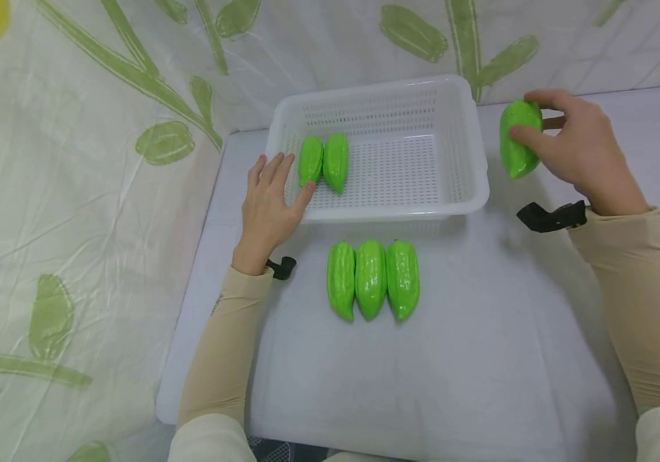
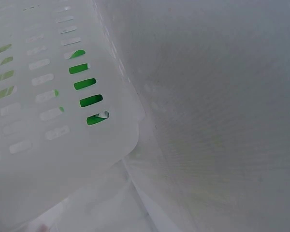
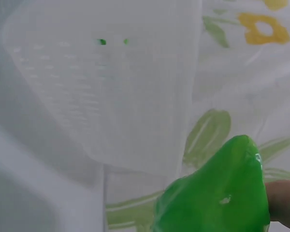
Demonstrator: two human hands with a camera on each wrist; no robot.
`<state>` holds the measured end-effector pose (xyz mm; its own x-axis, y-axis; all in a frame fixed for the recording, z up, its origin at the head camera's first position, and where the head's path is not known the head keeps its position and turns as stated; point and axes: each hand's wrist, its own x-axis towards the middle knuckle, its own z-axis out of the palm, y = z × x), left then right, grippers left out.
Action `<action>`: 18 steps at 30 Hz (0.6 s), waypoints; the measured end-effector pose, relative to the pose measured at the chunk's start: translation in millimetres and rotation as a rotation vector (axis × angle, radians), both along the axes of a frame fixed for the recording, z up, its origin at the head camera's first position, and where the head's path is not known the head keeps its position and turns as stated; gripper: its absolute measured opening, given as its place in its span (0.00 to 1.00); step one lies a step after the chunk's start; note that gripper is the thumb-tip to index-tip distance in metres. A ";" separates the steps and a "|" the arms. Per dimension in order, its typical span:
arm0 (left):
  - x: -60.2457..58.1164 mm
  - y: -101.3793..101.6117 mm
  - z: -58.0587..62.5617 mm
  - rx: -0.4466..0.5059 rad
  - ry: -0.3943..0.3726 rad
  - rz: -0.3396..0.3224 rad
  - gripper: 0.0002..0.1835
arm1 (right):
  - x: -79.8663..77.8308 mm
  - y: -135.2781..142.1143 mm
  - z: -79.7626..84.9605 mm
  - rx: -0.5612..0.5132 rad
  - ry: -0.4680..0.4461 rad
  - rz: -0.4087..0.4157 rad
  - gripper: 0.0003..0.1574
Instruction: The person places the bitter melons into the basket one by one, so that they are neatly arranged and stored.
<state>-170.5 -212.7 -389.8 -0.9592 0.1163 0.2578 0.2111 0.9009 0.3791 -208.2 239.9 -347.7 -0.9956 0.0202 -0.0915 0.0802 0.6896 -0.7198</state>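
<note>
My right hand pinches a glossy green bitter melon between thumb and fingers, in the air just right of the white plastic basket. In the right wrist view this bitter melon fills the lower right, with part of a finger behind it. My left hand lies over the basket's front left corner, fingers extended, its thumb tip close to a pair of bitter melons inside. Three more bitter melons lie side by side on the table in front of the basket.
The basket stands on a white-covered table near its back edge. Behind it and to the left hang leaf-printed plastic sheets. Dark wrist mounts stick out from both wrists. In the left wrist view, green shows through slots in the basket wall.
</note>
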 end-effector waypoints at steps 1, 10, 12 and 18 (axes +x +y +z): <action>0.0 0.0 0.0 0.000 0.002 -0.001 0.38 | 1.3 -0.5 1.8 -0.004 0.005 -0.004 0.41; -0.6 -0.1 -0.6 -0.002 0.012 -0.005 0.38 | 12.3 -6.6 15.3 -0.059 0.038 -0.023 0.40; -0.6 -0.1 -0.7 -0.001 0.011 -0.003 0.38 | 14.3 -8.7 17.3 -0.067 0.043 -0.026 0.39; -0.5 -0.2 -0.8 0.000 0.007 0.000 0.38 | 20.3 -16.6 24.6 -0.124 0.066 -0.042 0.37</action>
